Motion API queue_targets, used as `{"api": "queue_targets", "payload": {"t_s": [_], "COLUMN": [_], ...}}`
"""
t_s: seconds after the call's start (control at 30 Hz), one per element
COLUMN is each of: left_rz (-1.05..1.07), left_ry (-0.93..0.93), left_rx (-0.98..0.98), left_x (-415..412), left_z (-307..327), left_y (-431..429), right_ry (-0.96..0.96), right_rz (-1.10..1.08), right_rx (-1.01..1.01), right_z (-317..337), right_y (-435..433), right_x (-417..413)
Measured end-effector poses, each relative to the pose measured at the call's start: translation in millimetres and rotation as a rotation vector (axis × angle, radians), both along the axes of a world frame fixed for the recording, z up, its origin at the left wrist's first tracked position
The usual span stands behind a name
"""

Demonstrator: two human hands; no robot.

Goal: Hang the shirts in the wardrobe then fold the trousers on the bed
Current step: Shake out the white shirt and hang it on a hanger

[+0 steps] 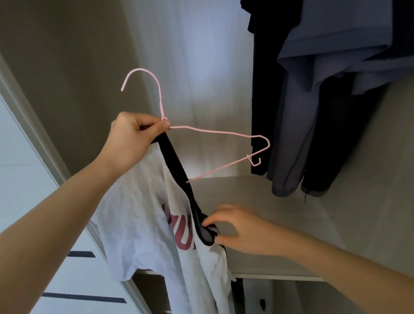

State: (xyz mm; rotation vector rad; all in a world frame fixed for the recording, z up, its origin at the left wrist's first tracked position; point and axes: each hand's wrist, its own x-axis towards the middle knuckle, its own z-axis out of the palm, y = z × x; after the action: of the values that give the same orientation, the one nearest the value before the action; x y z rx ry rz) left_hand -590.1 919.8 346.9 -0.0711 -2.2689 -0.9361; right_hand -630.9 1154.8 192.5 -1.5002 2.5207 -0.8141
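Left grip (pixel 136 134) pinching pink hanger (pixel 214 131), right grip (pixel 243 230) pinching white shirt (pixel 137 223) collar, dark shirts (pixel 319 100) hanging beside, shelf (pixel 265 197) below.

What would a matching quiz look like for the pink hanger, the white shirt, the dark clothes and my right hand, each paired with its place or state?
1 pink hanger
2 white shirt
3 dark clothes
4 right hand

A hanging at the wardrobe's upper right
B pinching the black collar
C droops below the left hand
D gripped at its neck by the left hand

Pairs: 1-D, 2-C, 3-A, 4-B
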Motion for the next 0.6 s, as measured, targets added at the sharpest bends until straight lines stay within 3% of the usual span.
{"api": "queue_targets", "payload": {"t_s": [0.23,0.4,0.6], "left_rz": [-0.018,0.006,0.036], "left_ry": [-0.024,-0.021,-0.028], "left_rx": [0.04,0.03,0.019], "left_x": [20.0,26.5,32.0], "left_z": [-1.9,-5.5,-7.6], "left_y": [-2.1,-7.6,-10.3], "right_ry": [0.181,0.262,0.464], "right_rz": [0.112,0.096,0.16], "right_rx": [0.223,0.001,0.141], "right_z": [-10.4,5.6,-7.3], "right_y": [3.7,-8.8,-23.3], "right_x": [18.1,32.2,32.9]}}
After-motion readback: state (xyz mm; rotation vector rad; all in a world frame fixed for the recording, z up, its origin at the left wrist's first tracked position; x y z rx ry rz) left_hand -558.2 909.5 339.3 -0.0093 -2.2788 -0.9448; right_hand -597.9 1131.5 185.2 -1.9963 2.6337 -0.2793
